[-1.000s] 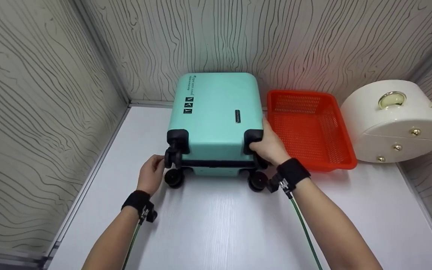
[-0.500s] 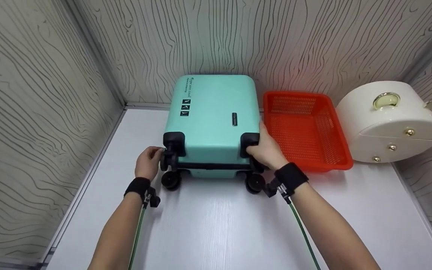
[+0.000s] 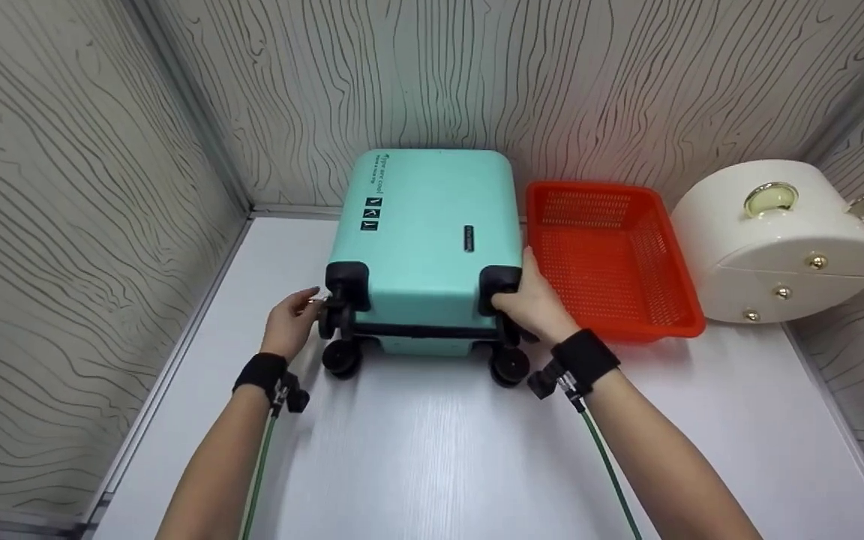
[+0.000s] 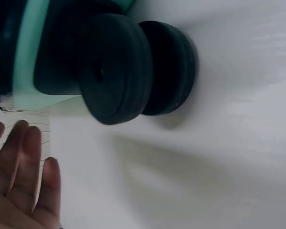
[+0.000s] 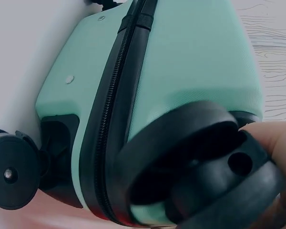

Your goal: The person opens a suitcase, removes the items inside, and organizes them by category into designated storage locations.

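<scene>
A mint-green hard-shell suitcase (image 3: pixel 424 225) lies flat, its wheeled end facing me. My left hand (image 3: pixel 288 322) is at the left side by the upper wheel, thumb and index finger pinching a small shiny metal zipper pull (image 3: pixel 317 300). In the left wrist view the other fingers (image 4: pixel 26 167) extend beside the black wheels (image 4: pixel 117 69); the thumb is hidden. My right hand (image 3: pixel 537 300) grips the near right corner, thumb on the black corner guard (image 3: pixel 499 285) and fingers along the side. The right wrist view shows the black zipper (image 5: pixel 107 114) along the wheeled end.
A red plastic basket (image 3: pixel 691 300) stands right of the suitcase, close to my right hand. Further right is a cream rounded case (image 3: pixel 784 240) with gold knobs and handles. Wood-grain panels (image 3: pixel 432 75) enclose the white tabletop (image 3: pixel 417 450) at the back and sides.
My left hand has moved slightly up along the suitcase's left side, then a little leftward, its fingers spreading somewhat. The right hand keeps its grip on the corner. The view has shifted slightly.
</scene>
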{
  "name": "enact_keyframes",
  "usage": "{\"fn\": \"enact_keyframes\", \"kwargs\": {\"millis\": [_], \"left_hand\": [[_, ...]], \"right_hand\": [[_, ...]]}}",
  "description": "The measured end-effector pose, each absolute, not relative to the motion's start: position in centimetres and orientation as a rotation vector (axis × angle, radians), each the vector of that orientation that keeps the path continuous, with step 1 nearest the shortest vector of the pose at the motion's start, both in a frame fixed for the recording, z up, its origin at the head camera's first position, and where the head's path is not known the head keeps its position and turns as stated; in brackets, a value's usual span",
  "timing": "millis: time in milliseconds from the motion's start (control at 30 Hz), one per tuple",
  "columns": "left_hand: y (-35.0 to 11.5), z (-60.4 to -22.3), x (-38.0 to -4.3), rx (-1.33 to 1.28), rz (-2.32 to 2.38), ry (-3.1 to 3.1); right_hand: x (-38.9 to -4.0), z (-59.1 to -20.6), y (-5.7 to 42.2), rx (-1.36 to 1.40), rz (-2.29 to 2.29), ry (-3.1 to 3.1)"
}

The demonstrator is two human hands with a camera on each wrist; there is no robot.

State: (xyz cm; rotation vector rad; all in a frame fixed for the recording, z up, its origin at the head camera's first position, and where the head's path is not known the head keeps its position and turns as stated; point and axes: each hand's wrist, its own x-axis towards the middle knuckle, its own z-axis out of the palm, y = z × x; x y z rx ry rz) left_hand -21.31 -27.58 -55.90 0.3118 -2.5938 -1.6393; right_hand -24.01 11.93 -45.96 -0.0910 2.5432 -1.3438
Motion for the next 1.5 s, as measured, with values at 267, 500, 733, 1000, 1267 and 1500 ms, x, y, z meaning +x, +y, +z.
{"fn": "enact_keyframes", "kwargs": {"millis": [267, 500, 733, 1000, 1267, 1500], "left_hand": [[-26.5, -51.5, -19.6, 0.237, -1.391, -2.469], [-19.2, -47.6, -16.8, -0.352, -0.787, -2.513], [-13.5, -49.7, -16.8, -0.575, -0.110, -2.704], [-12.8, -52.4, -17.7, -0.522, 0.049, -2.663], [-13.4, -52.8, -17.8, -0.496, 0.021, -2.670], [-13.5, -52.7, -17.9, -0.501, -0.033, -2.646]], "right_hand": [[-24.4, -46.4, 13.2, -0.067, -1.511, 2.354], [-24.5, -47.2, 14.1, 0.010, -1.758, 2.093], [-24.3, -48.5, 13.9, 0.036, -1.795, 2.067], [-24.1, -48.8, 13.1, 0.130, -1.877, 1.988], [-23.6, -48.1, 12.3, 0.141, -2.060, 1.752], [-23.2, -47.3, 12.3, 0.116, -2.147, 1.699]]}}
